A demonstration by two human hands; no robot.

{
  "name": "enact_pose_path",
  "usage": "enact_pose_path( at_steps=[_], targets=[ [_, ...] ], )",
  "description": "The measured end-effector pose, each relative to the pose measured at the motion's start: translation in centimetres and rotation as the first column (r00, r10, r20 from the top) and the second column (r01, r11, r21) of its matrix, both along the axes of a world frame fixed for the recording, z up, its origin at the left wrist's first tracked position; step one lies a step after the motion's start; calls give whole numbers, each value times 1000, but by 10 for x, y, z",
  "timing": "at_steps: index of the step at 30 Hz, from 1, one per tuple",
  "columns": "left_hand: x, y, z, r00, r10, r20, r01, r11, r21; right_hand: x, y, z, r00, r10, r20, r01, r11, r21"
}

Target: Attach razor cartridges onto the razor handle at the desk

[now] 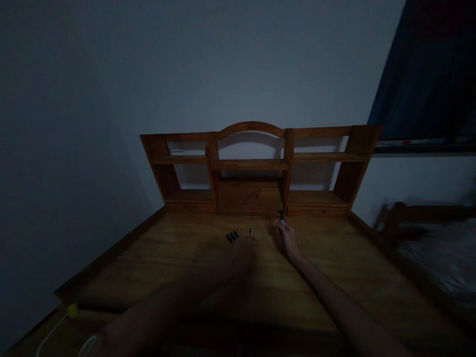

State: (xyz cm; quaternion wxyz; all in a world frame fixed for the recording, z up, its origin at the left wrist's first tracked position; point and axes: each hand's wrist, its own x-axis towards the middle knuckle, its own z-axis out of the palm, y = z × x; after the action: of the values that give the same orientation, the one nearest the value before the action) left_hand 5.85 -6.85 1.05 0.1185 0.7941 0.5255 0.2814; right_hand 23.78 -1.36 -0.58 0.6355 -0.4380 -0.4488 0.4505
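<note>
My right hand [287,239] is closed around the pale grey handle of a small T-shaped tool [281,214] above the back of the wooden desk. The tool's dark crosswise head points away from me; its exact kind is too small and dim to make out. My left hand [244,254] is blurred over the middle of the desk, its fingers hidden. Just beyond it shows a small thin whitish piece [251,231], and I cannot tell whether the hand touches it. Three short black pieces [232,236] lie side by side to the left of that hand.
A wooden desk [148,258] fills the lower view. At its back rises a wooden shelf unit [251,164] against a pale wall. A yellow item [73,310] with a white cable is at the lower left. A dark curtain [427,74] hangs at right.
</note>
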Motion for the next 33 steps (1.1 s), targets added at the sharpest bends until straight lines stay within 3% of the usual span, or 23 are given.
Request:
enact_pose_path(
  at_steps=[4, 8, 11, 17, 23, 33],
  targets=[
    [-7, 15, 20, 963, 111, -245, -112, 994, 11, -1, 0, -3, 998, 14, 58, -16, 999, 41],
    [-38, 45, 53, 935, 187, -300, -191, 981, 15, -3, -3, -2, 997, 61, 39, -61, 998, -2],
    [-64, 63, 64, 939, 171, -297, -188, 982, -27, -5, -5, 0, 996, 88, -9, -88, 995, -39],
    [-87, 70, 47, 967, 0, -253, -44, 985, -167, -7, -8, 1, 989, 139, -57, -142, 988, -63],
    [-97, 83, 36, 971, -58, -230, 15, 983, -182, -8, -6, -3, 988, 139, -69, -144, 987, -70],
    [-117, 93, 30, 891, -342, -299, 291, 935, -201, -9, -1, -9, 989, 126, -83, -133, 987, -90]
  ],
)
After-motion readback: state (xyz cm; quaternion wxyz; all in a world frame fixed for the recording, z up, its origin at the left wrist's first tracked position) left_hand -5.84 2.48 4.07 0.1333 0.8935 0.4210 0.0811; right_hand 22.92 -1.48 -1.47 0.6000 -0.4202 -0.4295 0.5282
